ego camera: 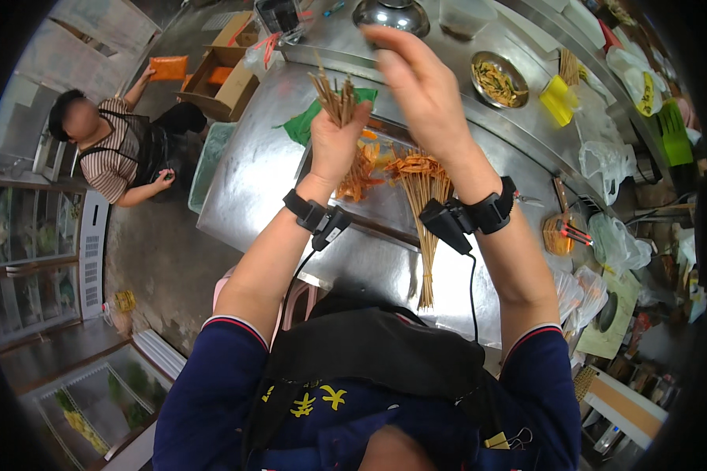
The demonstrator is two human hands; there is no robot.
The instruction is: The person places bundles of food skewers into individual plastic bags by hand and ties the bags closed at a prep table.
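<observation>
My left hand [334, 144] grips a bundle of thin bamboo skewers [333, 97], their bare ends pointing up. Just below the fist, reddish-orange strips of food [362, 171] hang over a metal tray [383, 209]; their exact join to the skewers is partly hidden. Raised to the right, my right hand [427, 88] is blurred, with its fingers extended and nothing visible in it. A second bundle of skewers [427, 235] lies across the tray's near rim, its orange food end [418, 163] inside and bare ends towards me. Green plastic [300, 123] lies behind my left hand.
A steel bowl of food strips [498, 79] and a yellow container [557, 100] stand at the back right. On the right are a knife [560, 194] and a tub [558, 234]. At left, another person [115, 141] holds an orange packet [169, 68] near a cardboard box [227, 79].
</observation>
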